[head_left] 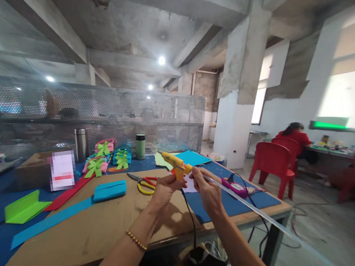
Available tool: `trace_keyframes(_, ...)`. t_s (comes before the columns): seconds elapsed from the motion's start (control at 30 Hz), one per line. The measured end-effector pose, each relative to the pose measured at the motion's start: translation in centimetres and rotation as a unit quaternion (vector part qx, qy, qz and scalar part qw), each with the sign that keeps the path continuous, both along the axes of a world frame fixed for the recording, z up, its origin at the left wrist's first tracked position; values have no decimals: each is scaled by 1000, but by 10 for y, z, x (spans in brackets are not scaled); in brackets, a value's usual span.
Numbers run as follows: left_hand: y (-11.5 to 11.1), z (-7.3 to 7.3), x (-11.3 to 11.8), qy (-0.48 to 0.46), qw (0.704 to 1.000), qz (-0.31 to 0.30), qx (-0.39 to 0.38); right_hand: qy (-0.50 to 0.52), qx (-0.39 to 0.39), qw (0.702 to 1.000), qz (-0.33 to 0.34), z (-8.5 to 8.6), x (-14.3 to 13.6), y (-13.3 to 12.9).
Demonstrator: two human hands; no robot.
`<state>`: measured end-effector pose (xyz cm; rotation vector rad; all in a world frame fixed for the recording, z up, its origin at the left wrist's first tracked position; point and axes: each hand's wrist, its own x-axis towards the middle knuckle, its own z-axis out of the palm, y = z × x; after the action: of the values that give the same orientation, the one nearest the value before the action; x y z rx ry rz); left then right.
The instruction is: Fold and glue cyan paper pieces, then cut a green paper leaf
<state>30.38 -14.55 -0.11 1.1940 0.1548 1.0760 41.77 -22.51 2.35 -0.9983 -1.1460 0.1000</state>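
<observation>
My left hand (166, 188) is closed around the handle of a yellow hot glue gun (176, 164), whose nozzle points up and to the left. A black cord hangs from its handle. At the back end of the gun, my right hand (207, 189) pinches a long clear glue stick (258, 210), which stretches down to the lower right. Left of my hands, scissors (143, 184) with yellow and red handles lie on a cardboard sheet (89, 234). A folded blue paper piece (109, 191) lies there too, beside a long blue strip (52, 221).
Green folded paper (25, 208) and a red strip (71, 193) lie at left. Behind stand a cardboard box (32, 172), a steel thermos (81, 144), a green bottle (141, 147) and decorated paper pieces (122, 158). A purple device (234, 187) lies right. A person in red (294, 136) sits beyond.
</observation>
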Motion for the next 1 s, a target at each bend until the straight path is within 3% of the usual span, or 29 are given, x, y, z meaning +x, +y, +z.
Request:
trace_keyframes(0.27,0,0,1,14,1000,1,16,35,5,999,-24,-8,-4,10)
trace_keyframes(0.43,1,-3,1,19,999,1,35,46,-14,999,-15,-4,-10,10)
trace_keyframes(0.63,0,-2,0,-9,1000,-5,6,33,-36,999,-15,0,-9,11)
trace_keyframes(0.77,0,-1,0,-23,1000,2,-9,58,-42,997,29,-3,-5,9)
trace_keyframes(0.9,1,-1,0,-29,999,13,-18,83,-6,988,127,-4,-6,1)
trace_keyframes(1.0,0,0,-1,-31,999,16,-18,108,15,982,156,-6,-5,-4)
